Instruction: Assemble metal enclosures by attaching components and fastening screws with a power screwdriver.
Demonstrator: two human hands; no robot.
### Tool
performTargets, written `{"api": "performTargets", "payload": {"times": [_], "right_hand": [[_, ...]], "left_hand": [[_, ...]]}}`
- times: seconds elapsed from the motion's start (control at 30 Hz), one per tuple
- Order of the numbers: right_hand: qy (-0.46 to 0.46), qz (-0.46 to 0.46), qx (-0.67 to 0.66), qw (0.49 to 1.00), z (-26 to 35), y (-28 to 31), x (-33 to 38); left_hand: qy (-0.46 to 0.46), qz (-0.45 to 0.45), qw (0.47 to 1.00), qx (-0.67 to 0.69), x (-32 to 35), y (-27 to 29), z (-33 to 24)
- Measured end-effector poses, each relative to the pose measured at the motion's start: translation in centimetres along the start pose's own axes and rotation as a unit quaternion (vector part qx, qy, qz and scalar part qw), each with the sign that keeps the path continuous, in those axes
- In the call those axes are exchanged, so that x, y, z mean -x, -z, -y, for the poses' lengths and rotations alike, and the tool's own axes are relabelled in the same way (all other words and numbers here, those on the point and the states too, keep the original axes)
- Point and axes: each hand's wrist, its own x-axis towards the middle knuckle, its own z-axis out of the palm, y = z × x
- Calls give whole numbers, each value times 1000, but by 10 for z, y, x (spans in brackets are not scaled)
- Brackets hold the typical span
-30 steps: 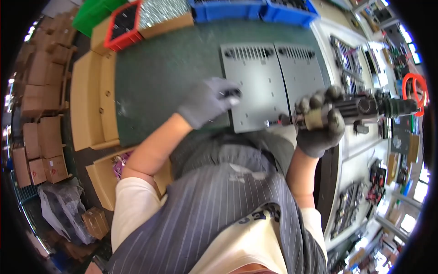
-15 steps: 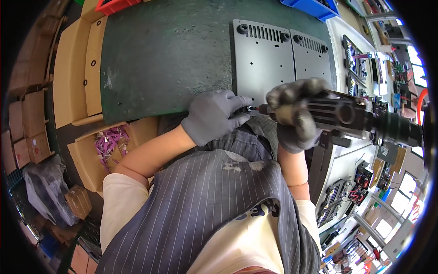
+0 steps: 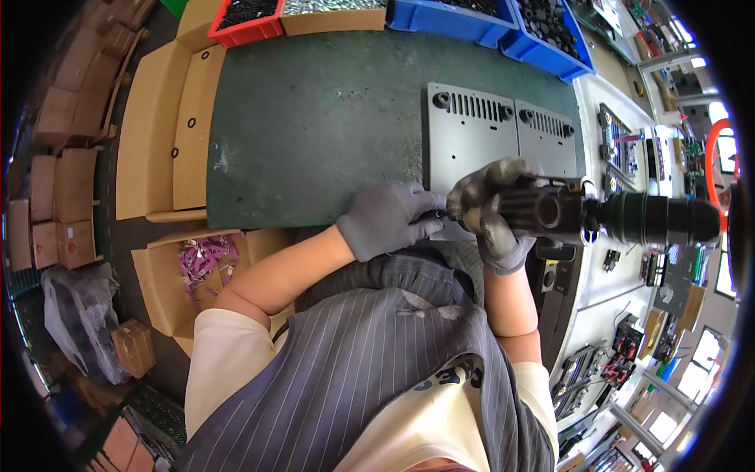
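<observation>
- A green-topped workbench (image 3: 314, 118), scuffed, with open cardboard boxes (image 3: 169, 126) along its left edge.
- Red (image 3: 245, 20) and blue parts bins (image 3: 460, 20) line its far edge.
- Bright windows (image 3: 692, 370) at right.

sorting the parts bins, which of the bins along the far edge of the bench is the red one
The red bin is the leftmost in the row, left of the tan bin and the two blue bins, beyond the green bench top.

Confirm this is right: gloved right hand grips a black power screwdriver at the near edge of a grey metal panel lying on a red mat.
Wrong on one point, per the head view: the mat is dark green, not red. The gloved right hand does grip the black power screwdriver at the near edge of the grey metal panel.
</observation>
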Motion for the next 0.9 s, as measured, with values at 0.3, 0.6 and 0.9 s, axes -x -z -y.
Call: {"api": "performTargets", "payload": {"times": [0.3, 0.6, 0.9], "right_hand": [[-30, -31, 38, 998, 13, 1, 15], [-12, -22, 38, 999, 14, 0, 16], [-42, -67, 74, 994, 7, -5, 13]], "left_hand": [[-42, -15, 999, 2, 1, -12, -5], [-24, -7, 1000, -2, 6, -8, -10], [-20, -32, 999, -10, 6, -19, -10]]}}
